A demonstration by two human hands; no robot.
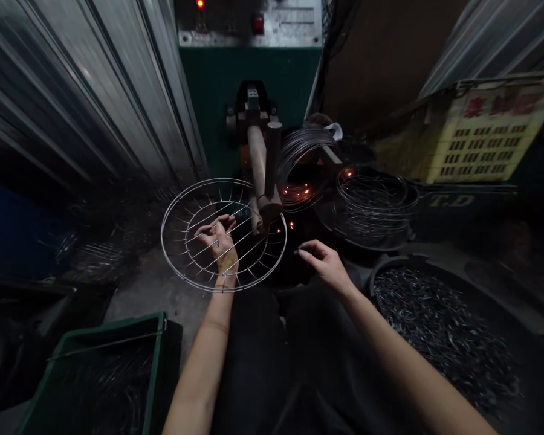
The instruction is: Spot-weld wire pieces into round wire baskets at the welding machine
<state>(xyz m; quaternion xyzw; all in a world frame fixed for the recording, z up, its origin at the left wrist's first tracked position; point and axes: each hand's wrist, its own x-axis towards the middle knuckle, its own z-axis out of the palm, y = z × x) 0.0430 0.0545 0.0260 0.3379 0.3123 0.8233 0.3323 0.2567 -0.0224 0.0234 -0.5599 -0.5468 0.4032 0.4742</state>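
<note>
A round wire rack [224,287], with two outer rings, an inner ring and straight cross wires, sits at the metal electrodes [265,208] of a green machine [213,90]. My left hand [220,241] is under the rack, its fingers closed on the cross wires near the middle. To the right of the rack, my right hand [321,260] is raised with thumb and index finger pinched together; whatever is between the fingertips is too small to make out. Small orange sparks glow right of the electrodes.
Wire coils [306,142] hang beside the machine, and wire rings [376,208] lie stacked to the right. A tub of short metal pieces [439,326] stands at right, a green crate [156,362] at lower left, a yellow crate [480,133] at upper right.
</note>
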